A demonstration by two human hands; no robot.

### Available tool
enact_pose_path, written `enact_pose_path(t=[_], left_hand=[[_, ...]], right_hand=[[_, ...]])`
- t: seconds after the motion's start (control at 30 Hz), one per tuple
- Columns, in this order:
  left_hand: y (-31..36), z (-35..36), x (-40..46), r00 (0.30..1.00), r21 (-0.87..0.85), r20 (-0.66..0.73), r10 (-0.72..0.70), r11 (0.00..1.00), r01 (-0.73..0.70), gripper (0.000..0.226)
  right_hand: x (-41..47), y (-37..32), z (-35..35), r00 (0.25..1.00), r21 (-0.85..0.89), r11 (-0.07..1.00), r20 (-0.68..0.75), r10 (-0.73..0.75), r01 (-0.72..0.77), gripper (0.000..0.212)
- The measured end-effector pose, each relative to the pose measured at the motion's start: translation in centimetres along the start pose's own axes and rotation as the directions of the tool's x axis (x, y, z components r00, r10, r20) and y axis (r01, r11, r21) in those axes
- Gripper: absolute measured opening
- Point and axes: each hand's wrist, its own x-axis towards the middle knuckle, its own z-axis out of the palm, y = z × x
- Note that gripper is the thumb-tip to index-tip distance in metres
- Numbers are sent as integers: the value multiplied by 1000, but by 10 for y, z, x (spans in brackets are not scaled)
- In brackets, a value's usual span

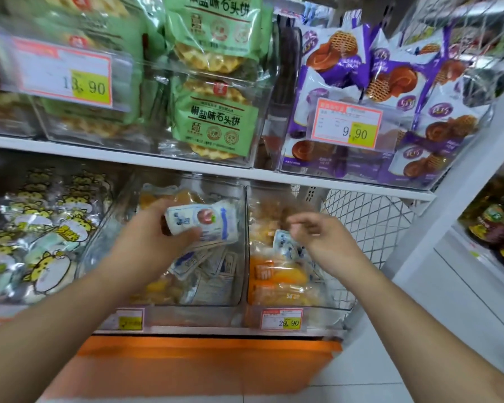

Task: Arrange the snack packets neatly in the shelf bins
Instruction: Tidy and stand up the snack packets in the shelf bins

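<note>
My left hand [154, 228] grips a white-and-blue snack packet [204, 221], fingers over its top edge and thumb beneath, holding it above the middle clear bin [242, 242] on the lower shelf. More white-and-blue packets [207, 266] lie loose in that bin, over yellow ones. My right hand [320, 237] hovers over the right clear bin [300, 308], fingers loosely curled, holding nothing; one stray white-and-blue packet [287, 242] lies just under it on top of orange packets [277, 274]. A price tag [281, 318] reading 29.90 sits on that bin's front edge. Left bin on the lower shelf: cartoon-print packets [41, 242]. Upper shelf [128, 154]: green packets [216, 120] at centre, purple packets [390, 106] toward the right end.
</note>
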Motion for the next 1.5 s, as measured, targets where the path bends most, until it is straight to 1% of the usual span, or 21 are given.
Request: enact_pose_path(t=[0.03, 0.1, 0.13, 0.2, 0.27, 0.37, 0.43, 0.53, 0.67, 0.77, 0.87, 0.9, 0.97, 1.03, 1.1, 1.17, 1.23, 1.27, 1.37, 1.43, 1.5], left_hand=[[-5, -3, 2, 1000, 96, 17, -5, 995, 4, 52], [-15, -4, 4, 998, 295, 41, 46, 954, -56, 74], [-19, -2, 5, 994, 344, 59, 91, 933, -106, 78], [-23, 3, 5, 980, 331, 105, 168, 923, -193, 70], [-21, 10, 4, 967, 270, 126, 223, 930, -249, 51], [-12, 18, -3, 959, 203, 146, 242, 942, -269, 33], [-8, 22, -6, 959, 151, 160, 235, 954, -259, 26], [-1, 25, -11, 960, 38, 160, 228, 971, -237, 16], [10, 31, -16, 958, -72, 188, 215, 976, -205, 17], [18, 36, -22, 968, -167, 173, 183, 974, -154, 32], [27, 38, -27, 964, -238, 230, 130, 969, -74, 65], [29, 38, -29, 960, -260, 254, 115, 964, -46, 70], [35, 38, -32, 956, -308, 282, 83, 951, 9, 60], [35, 34, -31, 967, -321, 247, 63, 947, 21, 45], [28, 26, -25, 980, -259, 199, 26, 965, 27, 55], [17, 14, -16, 990, -139, 141, -16, 990, 36, 69], [8, 4, -8, 993, -15, 112, -25, 1000, 26, 57], [5, 1, -4, 994, 68, 108, -10, 998, 3, 59], [-5, 3, 1, 995, 373, 75, 63, 924, -87, 88], [-2, 12, -3, 974, 420, 128, 185, 880, -223, 93], [5, 25, -10, 915, 343, 282, 287, 861, -376, 79]], right_hand=[[2, 10, 0, 1000, -127, 992, 3, 5, -4, 25], [2, 22, 3, 999, -276, 961, 46, 20, -6, 31], [2, 25, 5, 998, -309, 951, 58, 36, -16, 33], [5, 30, 8, 996, -309, 949, 41, 83, -66, 28], [7, 29, 12, 993, -246, 963, -1, 115, -111, 10], [9, 31, 14, 993, -147, 982, -36, 117, -121, 14], [9, 28, 10, 989, -56, 993, -116, 95, -102, 13], [8, 17, 0, 955, 133, 991, -290, 58, -20, 16], [-2, -2, -9, 914, 395, 913, -400, 69, 104, 12], [-13, -16, -5, 934, 613, 783, -331, 133, 105, 11], [-24, -35, 8, 960, 709, 704, -214, 180, 26, 7], [-27, -41, 14, 967, 731, 683, -175, 185, 2, 6], [-34, -54, 29, 979, 753, 657, -108, 172, -32, 5], [-36, -61, 39, 989, 732, 680, -68, 129, -39, 5], [-33, -61, 40, 993, 704, 709, -45, 113, -49, 7], [-24, -50, 29, 989, 614, 788, -86, 123, -45, 9], [-13, -32, 14, 980, 456, 889, -162, 115, -29, 13], [-8, -21, 8, 977, 396, 918, -181, 109, -29, 16], [5, 9, 0, 982, 170, 985, -176, 71, -41, 29], [12, 24, 0, 994, -46, 999, -104, 24, -29, 36], [18, 30, 5, 999, -215, 976, 14, 46, -42, 41]])
